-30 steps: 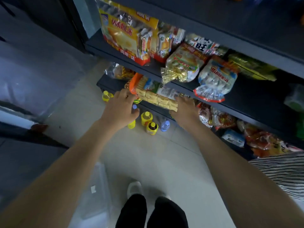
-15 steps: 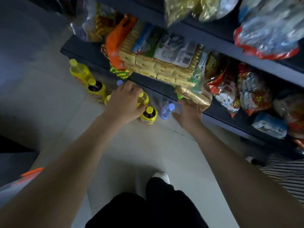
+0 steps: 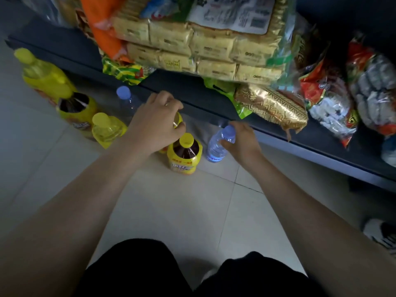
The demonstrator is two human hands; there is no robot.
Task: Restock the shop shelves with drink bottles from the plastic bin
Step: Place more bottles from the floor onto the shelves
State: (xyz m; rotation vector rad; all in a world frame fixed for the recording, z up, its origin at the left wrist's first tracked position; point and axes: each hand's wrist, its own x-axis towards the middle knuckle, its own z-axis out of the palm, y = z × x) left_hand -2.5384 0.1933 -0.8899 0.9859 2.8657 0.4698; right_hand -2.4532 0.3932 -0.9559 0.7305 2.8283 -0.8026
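Left hand: your left hand [image 3: 154, 123] is curled down over the top of a bottle, fingers wrapped round its neck. It hides most of the bottle, so this is probably another yellow-labelled tea bottle [image 3: 178, 120], but only a sliver shows.
Right hand: your right hand [image 3: 242, 142] grips the small clear plastic water bottle with the pale blue cap [image 3: 215, 147], thumb and fingers closed round its shoulder just under the cap.
Both held bottles: they stand upright on the pale tiled floor [image 3: 171, 211], long axes vertical, each directly under its own hand.
Between the hands: a yellow-capped dark tea bottle with a yellow label [image 3: 185, 155] stands free, close against the one under your left hand.
Further left: a second clear blue-capped water bottle [image 3: 126, 101] comes first. Beyond it, a loose row of yellow bottles [image 3: 107, 130] runs toward the shelf's left corner.
Shelf: the dark shelf board [image 3: 192, 99] runs just beyond your knuckles. It carries a large clear bag of biscuit packs [image 3: 203, 50], and a gold patterned packet [image 3: 272, 106] hangs over its front edge.
Relation that counts: the shelf lies ahead of and above both hands, and each hand is just short of the front edge. I judge each bottle must rise straight up, clear of that edge, before it goes forward.
Bin: the plastic bin is not in view.
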